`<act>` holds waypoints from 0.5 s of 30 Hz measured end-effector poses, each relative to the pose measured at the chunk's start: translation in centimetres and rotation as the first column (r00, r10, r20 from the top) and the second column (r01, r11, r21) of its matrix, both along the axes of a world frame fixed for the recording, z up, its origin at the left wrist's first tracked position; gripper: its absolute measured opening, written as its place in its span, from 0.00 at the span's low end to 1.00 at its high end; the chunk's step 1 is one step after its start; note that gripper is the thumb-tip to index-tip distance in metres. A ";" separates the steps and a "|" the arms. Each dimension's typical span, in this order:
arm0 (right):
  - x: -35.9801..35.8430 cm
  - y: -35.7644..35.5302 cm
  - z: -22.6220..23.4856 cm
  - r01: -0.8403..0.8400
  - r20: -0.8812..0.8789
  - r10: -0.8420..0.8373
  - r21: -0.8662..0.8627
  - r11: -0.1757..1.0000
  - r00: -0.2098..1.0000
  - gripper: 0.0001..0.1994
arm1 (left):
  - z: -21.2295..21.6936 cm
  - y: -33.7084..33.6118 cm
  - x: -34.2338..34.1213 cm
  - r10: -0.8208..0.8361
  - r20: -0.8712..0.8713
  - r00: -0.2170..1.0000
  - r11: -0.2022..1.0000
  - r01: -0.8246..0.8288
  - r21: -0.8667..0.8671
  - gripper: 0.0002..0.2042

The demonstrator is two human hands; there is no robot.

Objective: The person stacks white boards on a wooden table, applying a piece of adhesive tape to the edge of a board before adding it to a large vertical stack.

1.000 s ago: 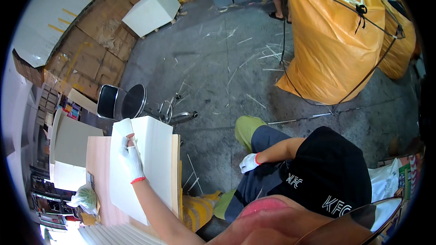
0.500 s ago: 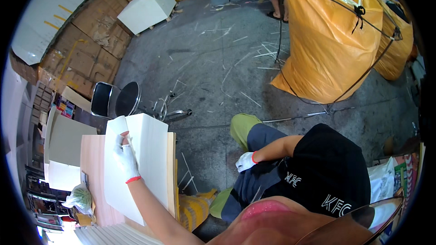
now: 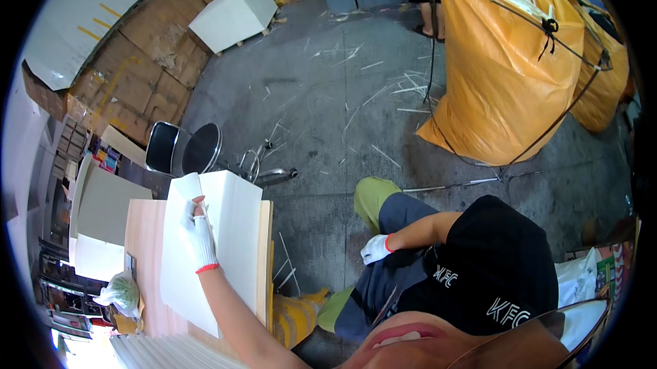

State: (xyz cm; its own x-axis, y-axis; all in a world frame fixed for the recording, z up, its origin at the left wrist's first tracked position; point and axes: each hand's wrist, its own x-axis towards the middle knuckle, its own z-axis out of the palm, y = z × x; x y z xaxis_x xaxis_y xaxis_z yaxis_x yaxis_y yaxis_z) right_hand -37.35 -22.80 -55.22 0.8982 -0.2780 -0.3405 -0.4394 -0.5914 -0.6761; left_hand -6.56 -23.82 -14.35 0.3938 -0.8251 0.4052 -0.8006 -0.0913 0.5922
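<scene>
A stack of large white sheets (image 3: 236, 239) lies on a pale wooden table (image 3: 146, 232) at the left. My left hand (image 3: 197, 237), in a white glove with a red cuff and bare fingertips, lies over the stack. Its fingers are closed on the edge of the top white sheet (image 3: 179, 198), which lifts and folds back at the far end. My right hand (image 3: 376, 249), gloved the same way, rests curled on my thigh over dark trousers (image 3: 400, 276). No object shows in it.
A black swivel chair (image 3: 202, 148) stands beyond the table. Large orange sacks (image 3: 506, 74) of white offcuts stand at the right. Offcut strips (image 3: 414, 85) litter the grey floor. A white block (image 3: 236, 16) and a person's legs (image 3: 430, 20) are farther back. A bagged green item (image 3: 122, 294) sits on the table's left.
The whole view has shifted slightly, moving the scene right and a little down. My left hand keeps its grip on the sheet edge, and my right hand stays on my thigh.
</scene>
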 end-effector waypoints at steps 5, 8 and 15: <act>0.2 0.3 0.4 -0.026 0.014 0.028 -0.082 0.996 1.000 0.18 | -1.3 -0.2 1.8 -0.032 0.003 0.999 0.998 0.032 -0.058 0.10; -0.1 1.2 0.2 0.018 0.048 -0.014 -0.089 0.996 0.999 0.17 | -0.8 0.0 1.3 -0.012 0.011 1.000 1.000 0.012 0.003 0.11; 0.3 1.7 -0.2 0.067 0.148 -0.045 -0.145 0.987 0.988 0.15 | -1.3 -0.5 2.7 -0.098 -0.080 0.992 0.992 0.090 -0.089 0.12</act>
